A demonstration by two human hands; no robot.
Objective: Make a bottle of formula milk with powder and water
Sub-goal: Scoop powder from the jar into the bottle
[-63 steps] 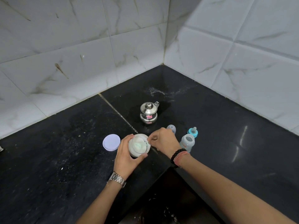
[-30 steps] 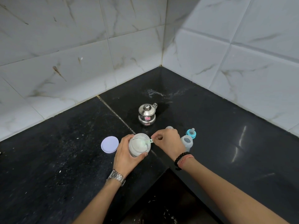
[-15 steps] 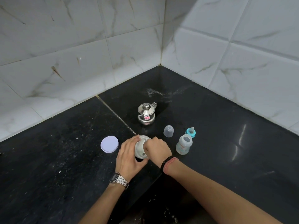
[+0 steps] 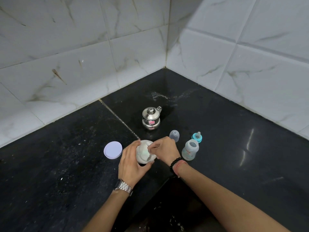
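A white powder jar [image 4: 143, 154] stands open on the black counter, and my left hand [image 4: 131, 164] wraps around its left side. My right hand [image 4: 164, 150] pinches a small scoop handle over the jar's mouth; the scoop's bowl is down inside the jar, mostly hidden. The jar's lilac lid [image 4: 113, 150] lies flat to the left. An uncapped clear baby bottle [image 4: 190, 150] stands just right of my right hand. Its teal teat ring [image 4: 197, 137] and clear cap [image 4: 174, 135] sit behind it. A lidded steel water pot [image 4: 151, 118] stands further back.
White marble-tiled walls meet in a corner [image 4: 166, 64] behind the pot. The black counter [image 4: 66, 164] has an inner edge just below my wrists, with dark floor beneath. White powder specks dot the counter on the left.
My right hand came back from the bottle side to the jar and lowered the scoop into it. My left hand has kept hold of the jar throughout.
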